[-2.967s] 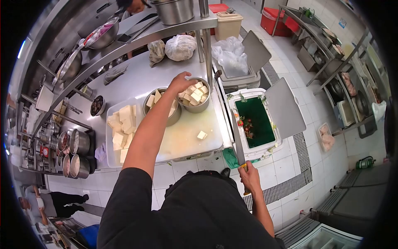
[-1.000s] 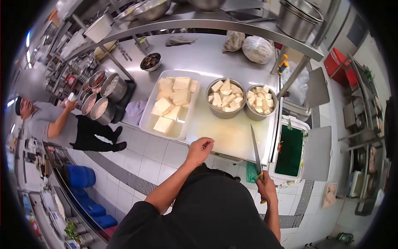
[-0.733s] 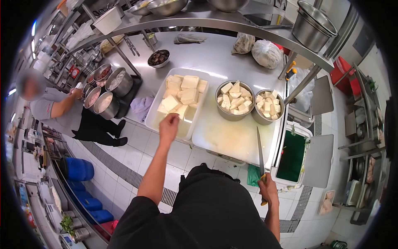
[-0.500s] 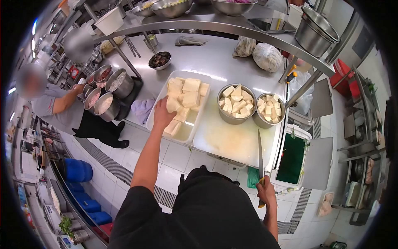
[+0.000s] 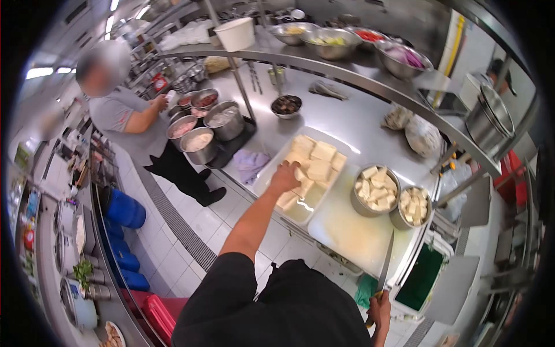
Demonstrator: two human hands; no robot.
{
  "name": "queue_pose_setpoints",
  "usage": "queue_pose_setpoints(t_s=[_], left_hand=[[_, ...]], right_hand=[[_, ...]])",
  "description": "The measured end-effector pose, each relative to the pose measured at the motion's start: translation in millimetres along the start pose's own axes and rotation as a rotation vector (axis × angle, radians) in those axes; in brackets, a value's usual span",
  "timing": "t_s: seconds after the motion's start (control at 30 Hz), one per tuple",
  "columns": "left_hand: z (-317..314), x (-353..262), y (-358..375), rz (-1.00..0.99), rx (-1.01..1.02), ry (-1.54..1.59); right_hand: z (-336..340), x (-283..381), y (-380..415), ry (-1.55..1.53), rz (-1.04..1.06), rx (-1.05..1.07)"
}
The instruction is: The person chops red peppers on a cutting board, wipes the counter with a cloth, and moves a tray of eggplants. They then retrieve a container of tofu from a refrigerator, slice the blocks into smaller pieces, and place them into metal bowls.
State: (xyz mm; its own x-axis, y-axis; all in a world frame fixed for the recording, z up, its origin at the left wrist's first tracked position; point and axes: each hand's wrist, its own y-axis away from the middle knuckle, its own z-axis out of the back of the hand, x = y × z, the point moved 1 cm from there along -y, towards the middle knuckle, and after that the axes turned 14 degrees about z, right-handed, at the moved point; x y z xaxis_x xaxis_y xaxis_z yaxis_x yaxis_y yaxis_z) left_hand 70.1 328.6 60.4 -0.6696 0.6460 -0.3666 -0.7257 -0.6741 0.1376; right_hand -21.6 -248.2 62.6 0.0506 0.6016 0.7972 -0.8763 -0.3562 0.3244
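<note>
My left hand [image 5: 285, 177] reaches into a white plastic tub [image 5: 260, 184], its fingers apart over blocks of tofu [image 5: 319, 169]. It appears to touch the blocks on the tub's near left side; the contact under the palm is hidden. Cloudy liquid shows at the tub's near end. At the lower right, my right hand [image 5: 380, 311] is wrapped round the handle of a long knife [image 5: 386, 263], blade pointing away from me beside the cutting board [image 5: 341, 231]. Cut tofu pieces fill one metal pot [image 5: 373, 213] and a second, smaller pot [image 5: 399, 221] behind the board.
A co-worker [image 5: 130, 115] stands left by several metal pots [image 5: 199, 153]. A purple cloth [image 5: 252, 166] lies left of the tub. An overhead steel shelf [image 5: 358, 72] carries bowls. Beyond the board's right edge is a green-lined bin [image 5: 425, 277].
My view has turned left, so the table appears farther right and more of the co-worker shows. My left hand stays over the tofu; my right keeps the knife.
</note>
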Motion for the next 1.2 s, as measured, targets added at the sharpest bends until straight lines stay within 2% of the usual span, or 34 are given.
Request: queue_pose_setpoints(t_s=[0.07,0.13,0.2,0.23,0.3,0.37,0.43,0.5,0.57,0.6,0.63,0.7,0.83,0.9,1.03,1.07,1.13,1.17,1.2], left_hand=[[4,-6,15,0.046,0.004,0.144],[8,-12,30,0.061,0.014,0.232],[11,-20,48,0.189,0.504,0.636],[10,-20,57,0.196,0.501,0.638],[8,-22,74,0.394,0.824,0.876],[-4,-16,73,0.405,0.886,0.883],[-12,-14,72,0.504,0.876,0.728],[-9,-15,70,0.499,0.847,0.659],[-13,-21,73,0.452,0.725,0.471],[-16,-25,76,0.404,0.671,0.331],[-12,-27,79,0.352,0.605,0.192],[-43,-14,66,0.146,0.396,-0.159],[-33,-15,72,0.149,0.399,-0.151],[-26,-2,61,0.029,0.299,-0.107],[23,11,23,0.265,0.020,0.079],[21,15,15,0.263,0.024,0.082],[8,24,-1,0.317,-0.154,0.081],[-4,30,-7,0.313,-0.151,0.084],[-17,33,-11,0.189,-0.245,0.088]], right_hand=[[3,-7,0,-0.011,-0.046,0.011],[7,-16,-5,0.012,-0.009,0.022],[13,-10,-6,0.061,0.034,0.048],[15,-5,-7,0.062,0.035,0.055],[18,4,-10,0.059,0.009,0.042],[21,6,-11,0.064,0.020,0.041],[22,5,-10,0.069,0.031,0.042],[22,0,-12,0.048,0.014,0.041],[20,-10,-10,0.067,0.058,0.021],[23,-13,-9,0.039,-0.034,0.043],[26,-1,-4,0.037,0.005,0.047],[26,-8,-1,0.056,0.013,0.045],[26,-13,10,0.032,-0.027,0.056],[26,-12,14,0.040,-0.051,0.062],[25,-11,21,0.032,-0.085,0.050],[25,-11,21,0.029,-0.077,0.052],[24,-8,23,0.027,-0.072,0.048],[24,-5,23,0.045,-0.080,0.050],[23,-2,22,0.063,-0.086,0.051]])
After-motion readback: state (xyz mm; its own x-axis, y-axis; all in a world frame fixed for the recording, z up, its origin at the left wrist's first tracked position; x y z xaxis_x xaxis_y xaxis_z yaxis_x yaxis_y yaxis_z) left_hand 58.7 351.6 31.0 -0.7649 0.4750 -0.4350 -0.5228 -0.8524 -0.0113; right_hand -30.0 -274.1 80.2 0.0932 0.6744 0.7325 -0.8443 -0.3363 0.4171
